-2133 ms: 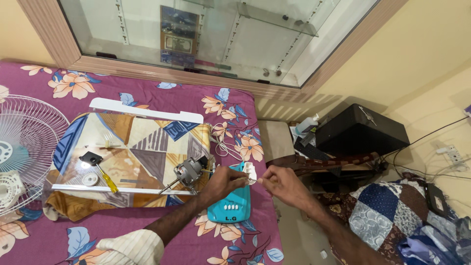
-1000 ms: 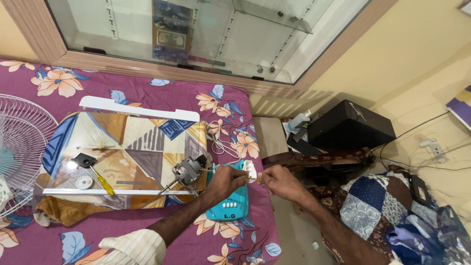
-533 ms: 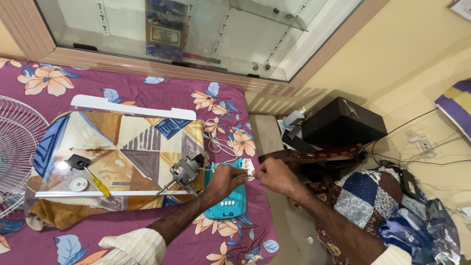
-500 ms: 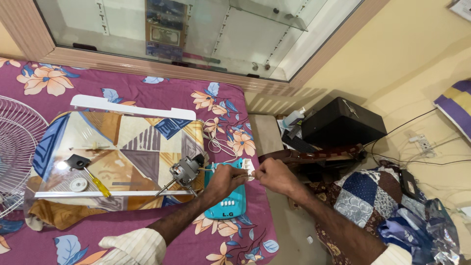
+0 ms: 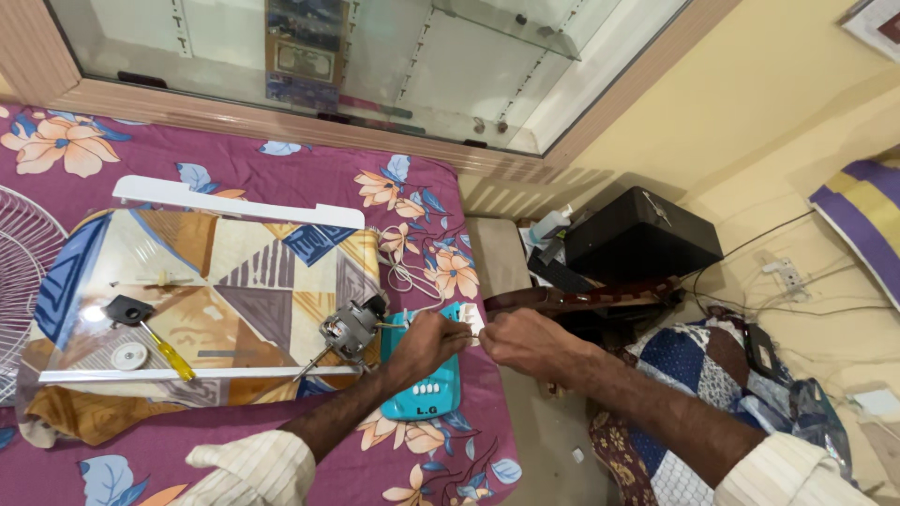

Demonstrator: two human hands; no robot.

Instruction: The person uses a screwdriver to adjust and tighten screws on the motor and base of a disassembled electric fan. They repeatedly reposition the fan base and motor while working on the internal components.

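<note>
My left hand (image 5: 424, 345) and my right hand (image 5: 525, 341) meet above a teal plastic housing (image 5: 424, 394) lying on the floral bedsheet. Both pinch thin wires that run from a small grey fan motor (image 5: 352, 328) just left of my left hand. The fingertips almost touch, and a small white piece shows between them. The motor rests at the edge of a glass sheet (image 5: 202, 281) laid over a patterned cloth.
A yellow-handled screwdriver (image 5: 169, 351), a black part (image 5: 127, 309) and a white disc (image 5: 128, 356) lie on the glass. A fan grille (image 5: 19, 272) is at far left. A black box (image 5: 642, 239) and cables sit on the floor to the right.
The view has shifted to the right, so things sit further left in frame. My hands have stayed together over the teal housing, still working the wires.
</note>
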